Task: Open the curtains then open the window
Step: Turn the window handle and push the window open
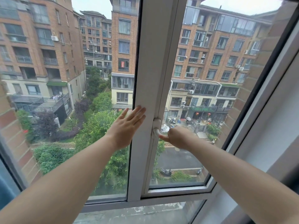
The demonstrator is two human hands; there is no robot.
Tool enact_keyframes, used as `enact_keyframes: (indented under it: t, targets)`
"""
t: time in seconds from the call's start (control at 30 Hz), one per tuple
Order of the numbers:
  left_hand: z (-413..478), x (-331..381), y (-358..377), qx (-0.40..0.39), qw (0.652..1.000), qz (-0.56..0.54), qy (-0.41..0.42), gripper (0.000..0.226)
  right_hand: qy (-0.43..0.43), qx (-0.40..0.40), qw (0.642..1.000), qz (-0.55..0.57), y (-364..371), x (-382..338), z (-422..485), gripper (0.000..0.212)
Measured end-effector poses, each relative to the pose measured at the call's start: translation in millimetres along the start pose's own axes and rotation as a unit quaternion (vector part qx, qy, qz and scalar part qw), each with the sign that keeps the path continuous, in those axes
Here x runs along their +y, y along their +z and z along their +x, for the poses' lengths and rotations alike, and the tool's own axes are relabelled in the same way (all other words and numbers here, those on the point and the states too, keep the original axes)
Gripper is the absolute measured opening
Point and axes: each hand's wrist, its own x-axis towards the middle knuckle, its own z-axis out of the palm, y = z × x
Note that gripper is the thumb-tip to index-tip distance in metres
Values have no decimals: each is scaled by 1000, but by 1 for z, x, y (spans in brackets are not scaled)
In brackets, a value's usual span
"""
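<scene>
Two hands [127, 128] [177, 137], one window handle [155, 129], two tall panes [64, 94] [210, 94], one white post [150, 62] between them.

Left grip [127, 128] flat, fingers straight, pressed on the white centre post [145, 70] of the window [210, 190]. Right grip [177, 137] just right of post, fingers curled round the white handle [156, 126]. Blue curtain [5, 183] edge far left of post. Brick flats [40, 38] and trees [97, 130] beyond the glass.

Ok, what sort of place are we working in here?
Probably an upper-floor room in a residential flat: a white-framed window with a handle, brick apartment blocks opposite, and a street with a parked scooter well below. The left hand presses the window, the right hand grips the handle.
</scene>
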Motion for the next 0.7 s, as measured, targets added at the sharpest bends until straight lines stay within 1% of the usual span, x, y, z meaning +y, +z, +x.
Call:
enact_keyframes:
  t: [0.03, 0.07, 0.1, 0.13, 0.17, 0.2, 0.23, 0.33, 0.47, 0.57, 0.63, 0.67, 0.7]
  targets:
    - [1, -2, 0, 7, 1000, -2, 1, 81, 4, 4, 1000, 13, -1, -3, -1, 42]
    - [-1, 0, 0, 7, 1000, -4, 0, 81, 5, 17, 1000, 24, 1, -5, -4, 55]
    - [1, -1, -1, 11, 1000, -9, 2, 81, 18, -11, 999, 38, -3, -5, -5, 50]
    - [-2, 2, -1, 6, 1000, -9, 6, 81, 0, -18, 999, 32, 1, -3, -6, 37]
    - [-3, 3, 0, 8, 1000, -9, 9, 82, -4, -15, 999, 32, 2, -1, -5, 35]
    - [-4, 3, 3, 13, 1000, -10, 8, 82, -18, 7, 999, 44, 3, 0, -6, 40]
    - [-5, 2, 6, 22, 1000, -8, 11, 83, -15, 8, 999, 49, 3, 1, -6, 44]
    - [-4, -1, 12, 38, 999, 17, 19, 86, -61, 27, 998, 9, 3, 6, -5, 51]
    - [1, 3, 11, 33, 999, 9, 12, 83, -68, 33, 997, -3, 2, 11, 1, 61]
    - [4, 7, 4, 12, 1000, 7, 9, 80, -90, 12, 995, -30, -2, 8, -3, 50]
    - [8, 6, 0, 11, 1000, 10, 9, 79, -86, 14, 995, -46, -3, 6, -4, 48]
    - [11, 8, -1, 8, 1000, 11, 9, 79, -81, 19, 996, -41, -1, 10, -4, 42]
    - [12, 9, -2, 9, 1000, 10, 6, 78, -73, 20, 996, -44, -1, 10, -1, 31]
